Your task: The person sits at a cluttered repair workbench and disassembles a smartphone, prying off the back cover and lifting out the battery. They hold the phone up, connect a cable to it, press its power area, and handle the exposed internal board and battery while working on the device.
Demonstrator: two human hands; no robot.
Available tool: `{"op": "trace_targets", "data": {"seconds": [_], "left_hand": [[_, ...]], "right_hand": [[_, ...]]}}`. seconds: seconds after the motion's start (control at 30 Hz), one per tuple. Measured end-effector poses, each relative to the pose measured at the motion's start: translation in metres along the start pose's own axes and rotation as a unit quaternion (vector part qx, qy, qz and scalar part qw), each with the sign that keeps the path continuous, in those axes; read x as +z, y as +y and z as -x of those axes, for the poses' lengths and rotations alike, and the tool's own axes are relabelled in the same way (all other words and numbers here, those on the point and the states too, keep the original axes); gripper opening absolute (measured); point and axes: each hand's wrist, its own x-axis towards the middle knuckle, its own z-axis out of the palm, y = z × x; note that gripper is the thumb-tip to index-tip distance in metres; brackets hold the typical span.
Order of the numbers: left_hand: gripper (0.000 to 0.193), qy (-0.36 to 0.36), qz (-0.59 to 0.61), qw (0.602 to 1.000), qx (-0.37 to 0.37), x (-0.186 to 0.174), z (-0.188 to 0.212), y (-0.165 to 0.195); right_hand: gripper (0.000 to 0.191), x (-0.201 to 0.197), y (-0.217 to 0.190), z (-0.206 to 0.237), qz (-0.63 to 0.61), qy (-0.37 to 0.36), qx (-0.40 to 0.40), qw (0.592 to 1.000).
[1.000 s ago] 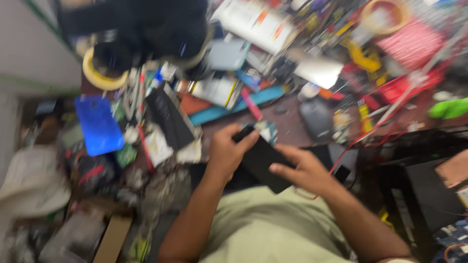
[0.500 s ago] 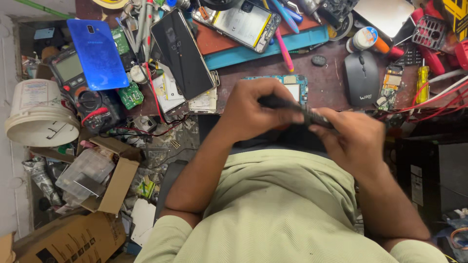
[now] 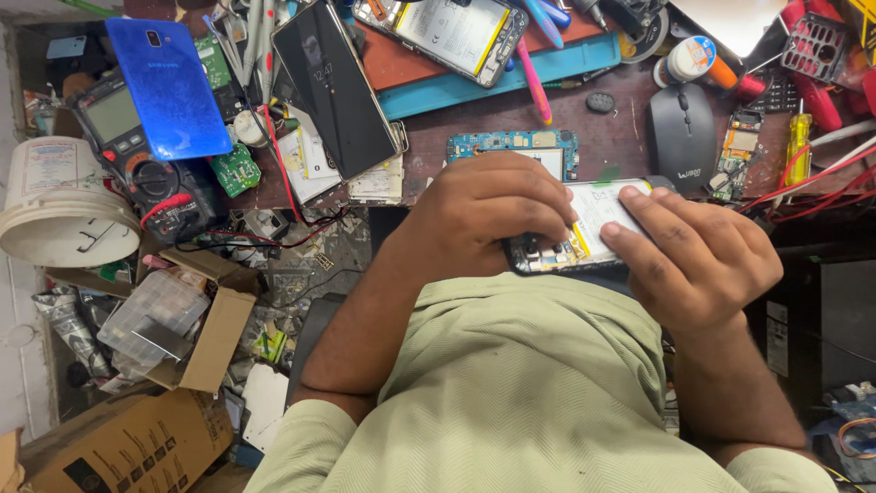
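The opened phone [image 3: 584, 233] is between my hands, just above the tabletop [image 3: 511, 110] edge. My left hand [image 3: 493, 215] grasps its left end, my right hand [image 3: 698, 256] holds its right end. A circuit board [image 3: 511, 146] lies just behind it.

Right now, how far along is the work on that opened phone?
Done: the opened phone has its back off, with battery and board bare. In hand: the left hand covers its left end, fingers on the board, and the right hand grips its right end. Left: no cover is on it; a blue back cover lies apart.
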Motion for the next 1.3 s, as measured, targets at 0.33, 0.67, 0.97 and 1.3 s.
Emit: {"op": "trace_targets", "data": {"seconds": [0.33, 0.67, 0.97, 1.3], "left_hand": [[0.030, -0.004, 0.067, 0.915, -0.397, 0.036, 0.007, -0.024], [0.031, 0.018, 0.060, 0.909, -0.411, 0.047, 0.017, -0.033], [0.031, 0.009, 0.081, 0.910, -0.408, 0.044, 0.013, -0.037], [0.034, 0.007, 0.063, 0.913, -0.402, 0.046, 0.017, -0.040]], "right_hand": [[0.043, 0.005, 0.014, 0.035, -0.276, -0.212, 0.279, 0.895], [0.042, 0.011, 0.014, 0.035, -0.369, -0.223, 0.337, 0.837], [0.041, 0.005, 0.014, 0.029, -0.337, -0.225, 0.334, 0.851], [0.040, 0.010, 0.014, 0.029, -0.346, -0.230, 0.336, 0.845]]}}
